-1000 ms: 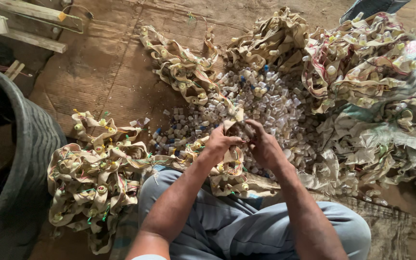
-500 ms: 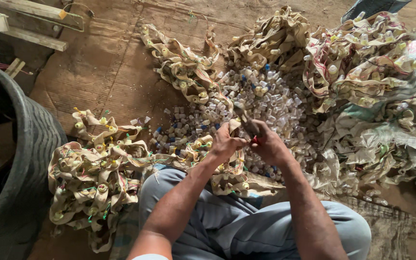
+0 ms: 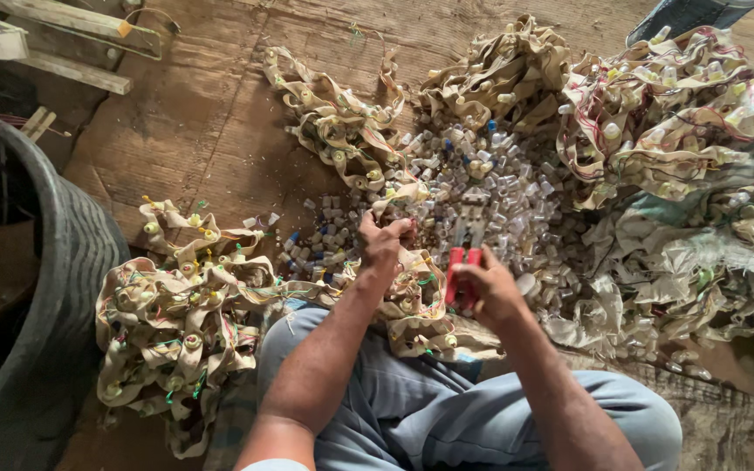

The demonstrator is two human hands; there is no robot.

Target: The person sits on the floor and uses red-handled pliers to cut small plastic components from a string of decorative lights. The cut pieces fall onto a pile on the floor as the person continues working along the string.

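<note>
Hands apart | L hand (image 3: 383, 244) pinching beige fabric strip w/ small sockets (image 3: 412, 292), near centre | R hand (image 3: 490, 292) clamped on red-handled metal cutters (image 3: 462, 257) | risk: nicking L fingers, jaws close to grip

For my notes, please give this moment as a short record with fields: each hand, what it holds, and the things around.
left hand: pinches a beige cloth strip studded with small sockets and thin coloured wires
right hand: grips red-handled metal cutting pliers, nose pointing away from the body
in front: pile of small loose white and blue plastic caps on the brown cardboard floor sheet
left side: heap of the same strips; dark round tub
right side: larger heap of strips
seated: grey trousers
</note>
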